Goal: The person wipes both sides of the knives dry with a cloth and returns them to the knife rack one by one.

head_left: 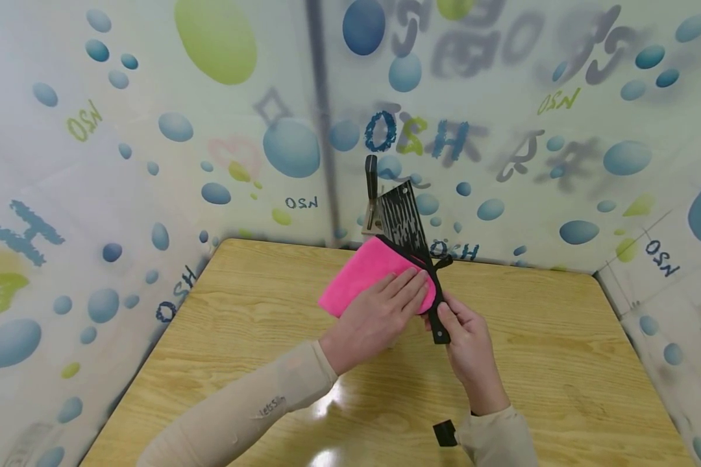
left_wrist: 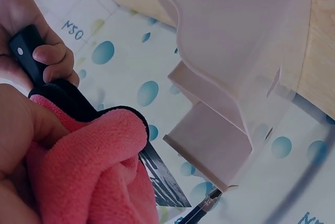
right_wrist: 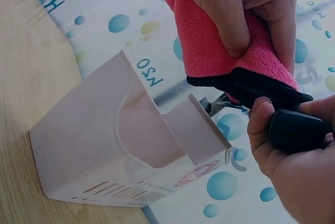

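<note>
My right hand (head_left: 470,337) grips the black handle (head_left: 441,331) of a cleaver, whose dark blade (head_left: 405,217) with pale streaks points up and away. A pink cloth (head_left: 350,285) with black edging is wrapped about the cleaver near the base of its blade. My left hand (head_left: 380,318) holds the cloth there, fingers laid along it in the head view; in the right wrist view its thumb and fingers squeeze the cloth (right_wrist: 201,46) from either side. Part of the blade is hidden under the cloth.
A pale plastic knife holder (right_wrist: 89,135) stands on the wooden table (head_left: 239,311) behind the hands, mostly hidden in the head view. Another black-handled knife (head_left: 371,175) stands at its back. Patterned wall sheets (head_left: 491,117) enclose the table's back and sides.
</note>
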A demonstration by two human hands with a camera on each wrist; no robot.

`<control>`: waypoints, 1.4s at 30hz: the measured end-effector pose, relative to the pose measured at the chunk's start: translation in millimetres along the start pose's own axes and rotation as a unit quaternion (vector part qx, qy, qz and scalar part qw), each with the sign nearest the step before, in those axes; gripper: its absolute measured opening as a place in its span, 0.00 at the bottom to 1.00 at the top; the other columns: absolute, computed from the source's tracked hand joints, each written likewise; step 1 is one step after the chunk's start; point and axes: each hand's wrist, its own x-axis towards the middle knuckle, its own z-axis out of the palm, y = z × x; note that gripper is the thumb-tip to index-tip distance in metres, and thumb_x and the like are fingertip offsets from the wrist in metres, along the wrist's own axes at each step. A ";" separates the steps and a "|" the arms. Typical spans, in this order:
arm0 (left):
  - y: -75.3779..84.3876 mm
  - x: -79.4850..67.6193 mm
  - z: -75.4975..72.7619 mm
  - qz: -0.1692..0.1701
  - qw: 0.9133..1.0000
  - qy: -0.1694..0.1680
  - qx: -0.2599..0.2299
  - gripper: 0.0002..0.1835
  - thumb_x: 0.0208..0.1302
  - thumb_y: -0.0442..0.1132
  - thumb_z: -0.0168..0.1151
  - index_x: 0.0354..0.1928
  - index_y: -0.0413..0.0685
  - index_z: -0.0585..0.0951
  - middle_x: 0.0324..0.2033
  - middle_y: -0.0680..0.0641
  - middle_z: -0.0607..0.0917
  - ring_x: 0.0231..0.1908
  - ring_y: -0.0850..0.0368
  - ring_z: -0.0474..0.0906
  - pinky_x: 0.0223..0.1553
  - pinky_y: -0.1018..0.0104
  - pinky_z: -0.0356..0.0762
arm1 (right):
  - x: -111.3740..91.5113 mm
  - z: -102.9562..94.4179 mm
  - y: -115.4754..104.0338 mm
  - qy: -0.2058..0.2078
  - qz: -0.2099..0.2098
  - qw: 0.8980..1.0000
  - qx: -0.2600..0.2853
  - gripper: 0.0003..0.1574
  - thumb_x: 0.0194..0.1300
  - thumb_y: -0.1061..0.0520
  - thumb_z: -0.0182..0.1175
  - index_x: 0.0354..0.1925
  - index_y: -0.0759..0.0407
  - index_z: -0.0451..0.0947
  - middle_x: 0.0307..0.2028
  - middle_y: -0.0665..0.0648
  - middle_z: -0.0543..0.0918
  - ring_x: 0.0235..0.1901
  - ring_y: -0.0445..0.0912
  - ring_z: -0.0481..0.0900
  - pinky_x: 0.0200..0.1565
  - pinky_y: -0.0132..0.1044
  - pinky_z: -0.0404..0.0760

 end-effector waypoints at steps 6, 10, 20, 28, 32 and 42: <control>-4.3 1.0 1.7 -0.011 1.000 0.004 -0.012 0.33 0.71 0.44 0.65 0.74 0.41 0.70 0.74 0.42 0.71 0.75 0.47 0.65 0.77 0.57 0.62 | -0.8 -0.1 -0.6 -0.005 -0.004 1.000 -0.007 0.28 0.83 0.60 0.44 0.73 0.76 0.63 0.41 0.51 0.84 0.38 0.42 0.81 0.45 0.29 0.85; -9.4 0.8 3.9 -0.019 1.000 0.008 -0.005 0.31 0.72 0.40 0.64 0.74 0.41 0.71 0.74 0.41 0.71 0.74 0.47 0.66 0.76 0.57 0.64 | -2.2 -0.6 -0.6 -0.005 0.003 1.000 -0.027 0.27 0.83 0.60 0.45 0.72 0.75 0.66 0.40 0.50 0.86 0.38 0.42 0.82 0.45 0.31 0.86; -20.8 0.5 8.7 -0.037 0.999 0.031 0.002 0.25 0.75 0.37 0.62 0.71 0.41 0.75 0.72 0.41 0.74 0.72 0.47 0.69 0.73 0.58 0.68 | -5.5 0.0 -0.6 -0.013 -0.002 0.998 -0.054 0.26 0.83 0.61 0.46 0.70 0.74 0.69 0.42 0.45 0.87 0.39 0.41 0.83 0.46 0.32 0.87; -29.9 -1.0 10.2 -0.046 0.999 0.015 0.007 0.26 0.75 0.32 0.60 0.73 0.39 0.72 0.73 0.39 0.72 0.73 0.46 0.68 0.75 0.57 0.65 | -8.4 -1.4 1.3 -0.029 -0.011 0.999 -0.037 0.26 0.83 0.60 0.47 0.70 0.74 0.68 0.44 0.47 0.87 0.40 0.43 0.83 0.47 0.32 0.87; -37.2 -1.3 10.1 -0.057 0.998 0.017 0.005 0.28 0.73 0.32 0.63 0.72 0.37 0.72 0.72 0.39 0.72 0.73 0.46 0.68 0.75 0.56 0.65 | -9.5 -3.4 4.1 -0.046 -0.024 0.999 -0.013 0.26 0.82 0.61 0.48 0.69 0.78 0.67 0.44 0.48 0.87 0.40 0.43 0.83 0.46 0.31 0.87; -53.6 -5.4 12.7 -0.101 0.992 0.049 -0.062 0.29 0.69 0.27 0.64 0.71 0.35 0.73 0.71 0.38 0.74 0.72 0.45 0.70 0.75 0.58 0.65 | -11.9 -10.2 13.1 -0.095 -0.045 0.994 0.013 0.28 0.83 0.62 0.45 0.69 0.82 0.63 0.46 0.49 0.87 0.42 0.41 0.83 0.46 0.30 0.87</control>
